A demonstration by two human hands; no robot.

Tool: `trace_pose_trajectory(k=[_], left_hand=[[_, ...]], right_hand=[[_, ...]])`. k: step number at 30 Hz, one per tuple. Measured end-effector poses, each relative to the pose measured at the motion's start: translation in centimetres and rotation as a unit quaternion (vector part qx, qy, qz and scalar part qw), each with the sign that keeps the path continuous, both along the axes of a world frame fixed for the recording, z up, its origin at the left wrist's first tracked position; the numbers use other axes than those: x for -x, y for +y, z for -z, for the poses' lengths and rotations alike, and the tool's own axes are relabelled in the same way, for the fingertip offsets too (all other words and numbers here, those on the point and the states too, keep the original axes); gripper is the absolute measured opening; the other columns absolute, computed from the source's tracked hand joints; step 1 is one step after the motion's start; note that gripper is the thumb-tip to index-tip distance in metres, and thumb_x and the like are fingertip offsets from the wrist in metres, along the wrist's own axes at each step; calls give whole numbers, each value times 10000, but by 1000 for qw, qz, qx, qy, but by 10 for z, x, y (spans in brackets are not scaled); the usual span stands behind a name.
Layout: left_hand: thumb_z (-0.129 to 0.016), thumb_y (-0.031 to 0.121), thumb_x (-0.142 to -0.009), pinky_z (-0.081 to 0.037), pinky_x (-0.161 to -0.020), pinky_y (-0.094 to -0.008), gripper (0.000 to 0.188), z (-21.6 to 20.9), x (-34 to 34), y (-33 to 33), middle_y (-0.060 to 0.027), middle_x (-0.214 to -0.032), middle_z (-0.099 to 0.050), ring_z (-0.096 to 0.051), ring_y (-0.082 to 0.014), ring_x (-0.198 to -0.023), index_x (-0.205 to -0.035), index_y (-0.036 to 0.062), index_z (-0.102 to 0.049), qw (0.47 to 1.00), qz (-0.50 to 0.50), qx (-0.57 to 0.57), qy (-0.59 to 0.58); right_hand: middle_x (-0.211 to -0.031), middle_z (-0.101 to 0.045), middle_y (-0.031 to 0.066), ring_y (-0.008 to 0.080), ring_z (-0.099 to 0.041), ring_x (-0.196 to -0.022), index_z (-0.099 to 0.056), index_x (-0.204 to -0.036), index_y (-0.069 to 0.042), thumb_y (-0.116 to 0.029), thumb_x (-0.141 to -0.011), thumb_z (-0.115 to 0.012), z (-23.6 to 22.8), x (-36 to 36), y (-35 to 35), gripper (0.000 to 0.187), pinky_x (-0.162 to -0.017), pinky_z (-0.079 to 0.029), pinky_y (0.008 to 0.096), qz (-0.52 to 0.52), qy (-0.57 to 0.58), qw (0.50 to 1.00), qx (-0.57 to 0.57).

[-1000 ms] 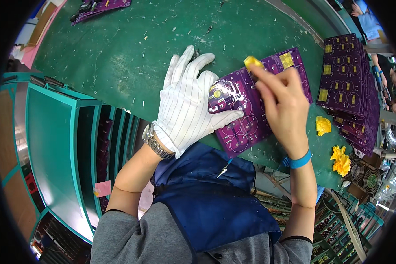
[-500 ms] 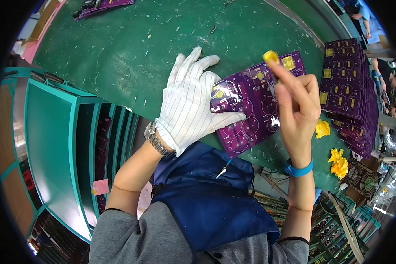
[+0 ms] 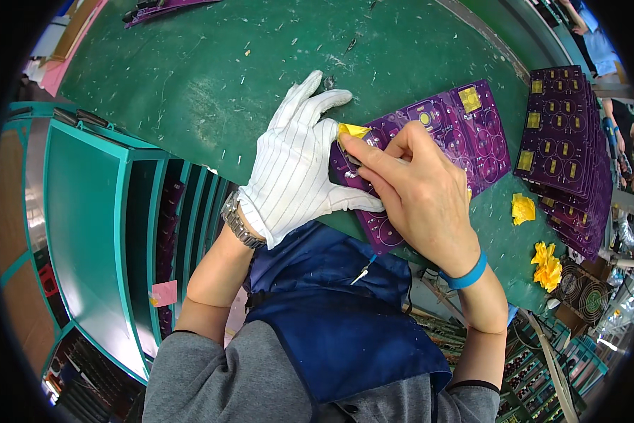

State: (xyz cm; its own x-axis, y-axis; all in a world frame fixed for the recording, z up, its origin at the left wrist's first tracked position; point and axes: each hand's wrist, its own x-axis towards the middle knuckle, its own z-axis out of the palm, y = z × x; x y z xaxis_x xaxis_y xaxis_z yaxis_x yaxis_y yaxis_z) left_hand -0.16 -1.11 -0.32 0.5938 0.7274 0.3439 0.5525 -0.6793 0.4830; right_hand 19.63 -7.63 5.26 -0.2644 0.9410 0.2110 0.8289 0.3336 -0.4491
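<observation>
A purple circuit board (image 3: 483,141) lies slantwise on the green bench, with a square of yellow tape (image 3: 470,99) near its far right corner. My left hand (image 3: 292,158), in a white striped glove, rests flat against the board's left side. Its fingers stretch out past the edge and its thumb lies over the board's face. Bare, my right hand (image 3: 419,187) bends over the left part of the board, index finger and thumb drawn together. At that index fingertip is a piece of yellow tape (image 3: 354,130), by the board's far left corner. My right hand hides the board's middle.
A leaning stack of purple circuit boards (image 3: 553,134) stands at the right. Crumpled yellow tape (image 3: 522,209) and a second yellow wad (image 3: 546,268) lie on the bench (image 3: 190,84) nearby. A green slotted cabinet (image 3: 88,233) stands at the left. Another board (image 3: 165,10) sits at the far left.
My right hand has come down and left from above the board to its left part, bringing its index fingertip to the yellow tape there. My left hand stays nearly where it was.
</observation>
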Motion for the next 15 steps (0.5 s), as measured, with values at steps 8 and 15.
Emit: trace_pose_trajectory(k=[8,15], left_hand=[[-901,731,-622,-374,-1238,-568,1006,-8,-3,-4,-235,-1458,-562,-429,-491,-1493,-1230,-29,-649,999,-28,11,-10],[-879,713,-676,-341,-1253,-580,1200,-31,-69,-16,-246,-1491,-553,-453,-489,-1473,-1542,-14,-477,999,-33,-42,-5]], right_hand=[[-886,-554,33,161,-537,-777,-815,-1290,-145,-48,-969,-744,-28,-58,2,343,-672,-448,294,126,92,983,-96],[-900,-537,84,224,-575,-742,-801,-1313,-192,-117,-989,-752,7,-111,10,337,-683,-499,375,188,1,977,-102]])
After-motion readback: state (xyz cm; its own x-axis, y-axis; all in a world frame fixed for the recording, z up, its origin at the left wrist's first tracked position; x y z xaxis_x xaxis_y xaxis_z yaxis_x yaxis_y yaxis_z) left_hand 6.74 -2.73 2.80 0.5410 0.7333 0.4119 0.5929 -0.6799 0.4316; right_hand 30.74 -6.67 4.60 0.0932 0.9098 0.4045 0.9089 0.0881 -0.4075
